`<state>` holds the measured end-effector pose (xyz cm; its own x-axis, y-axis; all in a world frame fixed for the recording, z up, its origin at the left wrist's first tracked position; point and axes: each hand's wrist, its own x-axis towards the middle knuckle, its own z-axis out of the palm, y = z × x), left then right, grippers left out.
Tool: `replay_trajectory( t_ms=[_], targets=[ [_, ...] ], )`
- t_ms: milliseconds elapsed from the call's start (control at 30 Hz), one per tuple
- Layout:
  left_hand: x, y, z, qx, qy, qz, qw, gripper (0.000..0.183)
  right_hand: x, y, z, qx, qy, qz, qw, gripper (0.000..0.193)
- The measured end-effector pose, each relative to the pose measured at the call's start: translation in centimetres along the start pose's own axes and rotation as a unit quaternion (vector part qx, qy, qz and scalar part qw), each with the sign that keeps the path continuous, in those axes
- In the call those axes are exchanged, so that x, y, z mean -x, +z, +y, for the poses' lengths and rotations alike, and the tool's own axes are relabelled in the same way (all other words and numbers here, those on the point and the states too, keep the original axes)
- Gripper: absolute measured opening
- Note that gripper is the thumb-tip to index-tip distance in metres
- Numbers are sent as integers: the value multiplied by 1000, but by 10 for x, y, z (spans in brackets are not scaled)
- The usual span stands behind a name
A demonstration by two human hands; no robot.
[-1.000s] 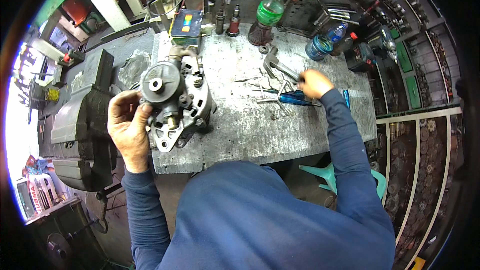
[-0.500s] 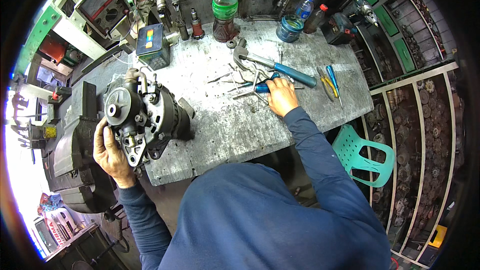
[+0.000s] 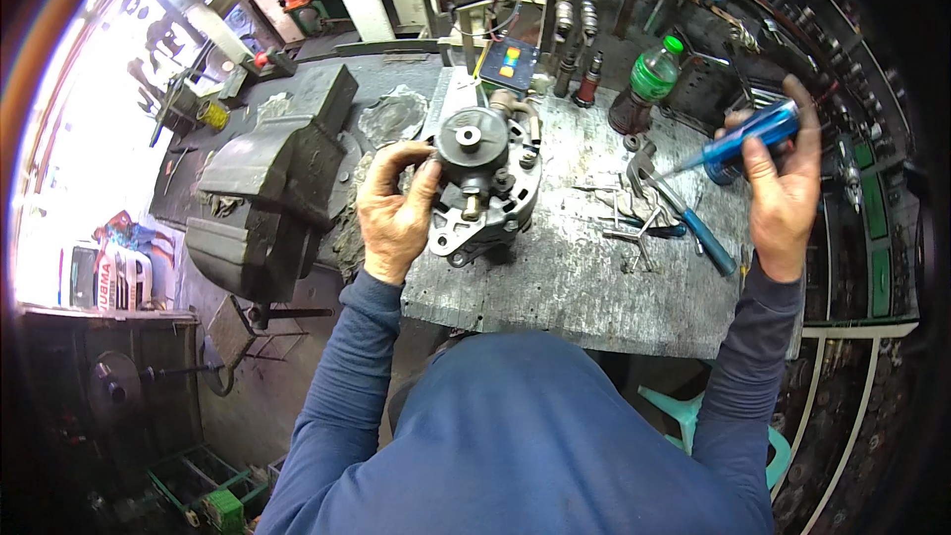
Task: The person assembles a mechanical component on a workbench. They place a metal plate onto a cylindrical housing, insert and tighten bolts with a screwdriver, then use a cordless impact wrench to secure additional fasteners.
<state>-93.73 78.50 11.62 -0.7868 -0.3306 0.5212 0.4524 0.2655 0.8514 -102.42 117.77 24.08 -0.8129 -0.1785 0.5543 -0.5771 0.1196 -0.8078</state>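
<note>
An alternator (image 3: 485, 178) stands at the left end of the worktop (image 3: 584, 302); its underside is hidden. It presents a smooth, dark, round housing (image 3: 474, 139) with a bright, hollow boss at its centre. Behind and below this is a grey cast-metal frame with slots and a flat, roughly triangular mounting lug (image 3: 456, 238) pierced by a hole. A curved metal pipe stub rises at the top.

The left hand (image 3: 396, 208) pinches the housing's left edge between thumb and bent fingers. The right hand (image 3: 783, 178) is raised over the right side of the worktop, palm partly visible, with thumb and fingers closed about the glossy, translucent blue handle of a screwdriver (image 3: 758, 131). Its slim metal shaft points left and slightly down.

The worktop surface is grey, scuffed and stained, with small pits along the near edge. Lying on it are a claw hammer (image 3: 705, 240) with a steel head and blue grip, and a three-armed metal tool (image 3: 639, 236) beside a pale, crumpled item of unclear material. Farther back stands a clear plastic bottle (image 3: 654, 74) with a green cap and a dark, ribbed lower part. A heavy, blocky, dark bench vise (image 3: 267, 193) sits left of the alternator.
</note>
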Motion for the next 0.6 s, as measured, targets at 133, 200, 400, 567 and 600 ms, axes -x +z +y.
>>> replay_trajectory(
  t_ms=[133, 200, 400, 567, 600],
  targets=[
    [8, -3, 10, -99, 73, -1, 992, 24, -36, 77, -79, -24, -152, -33, 988, 57],
    [15, -6, 20, -92, 55, 0, 994, 33, -48, 102, -102, -15, -159, -102, 982, 55],
    [-30, -38, 26, -171, 186, -71, 965, 44, -46, 152, -133, -78, -70, -100, 989, 63],
    [-75, -28, 14, -117, 196, -179, 957, 45, -41, 159, -133, -90, 1, -164, 982, 68],
    [-79, -25, 12, -118, 183, -212, 953, 43, -40, 160, -129, -84, -8, -166, 982, 68]
  ],
)
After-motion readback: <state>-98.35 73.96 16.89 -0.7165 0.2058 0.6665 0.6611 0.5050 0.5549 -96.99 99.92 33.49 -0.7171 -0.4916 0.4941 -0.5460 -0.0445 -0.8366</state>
